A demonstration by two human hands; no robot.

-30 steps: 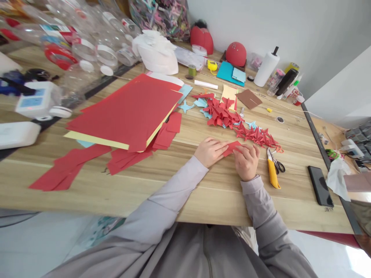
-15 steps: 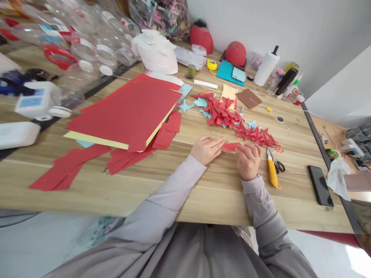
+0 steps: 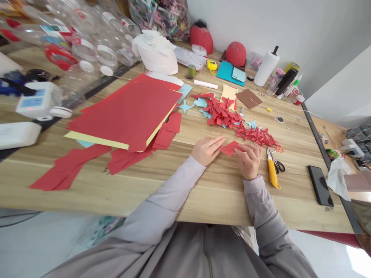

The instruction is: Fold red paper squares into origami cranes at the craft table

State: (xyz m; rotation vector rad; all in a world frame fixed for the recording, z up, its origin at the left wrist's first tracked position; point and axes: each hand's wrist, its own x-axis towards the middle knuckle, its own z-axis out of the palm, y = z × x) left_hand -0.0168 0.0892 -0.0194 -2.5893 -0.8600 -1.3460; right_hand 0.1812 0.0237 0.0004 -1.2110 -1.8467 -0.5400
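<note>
A small piece of folded red paper [image 3: 230, 148] lies low over the table between my hands. My right hand [image 3: 249, 159] pinches its right side between thumb and fingers. On the other side, my left hand [image 3: 206, 150] has its fingers stretched out together, their tips close to the paper's left corner; whether they touch it I cannot tell. Just beyond my hands are a heap of folded red paper stars [image 3: 222, 114] and a row of red stars [image 3: 257, 135], with a few light blue stars [image 3: 185, 106] among and beside them.
Red paper sheets [image 3: 130, 108] and cut red strips [image 3: 69, 166] lie to the left. A yellow utility knife [image 3: 272, 172], black scissors [image 3: 279, 166] and a phone [image 3: 320, 185] are on the right. Plastic bottles [image 3: 106, 54] crowd the back left; a paper roll [image 3: 266, 68] stands at the back.
The red paper between my hands now shows a taller, pointed shape instead of a flat narrow strip. My right hand has shifted very slightly; my left hand is almost unmoved.
</note>
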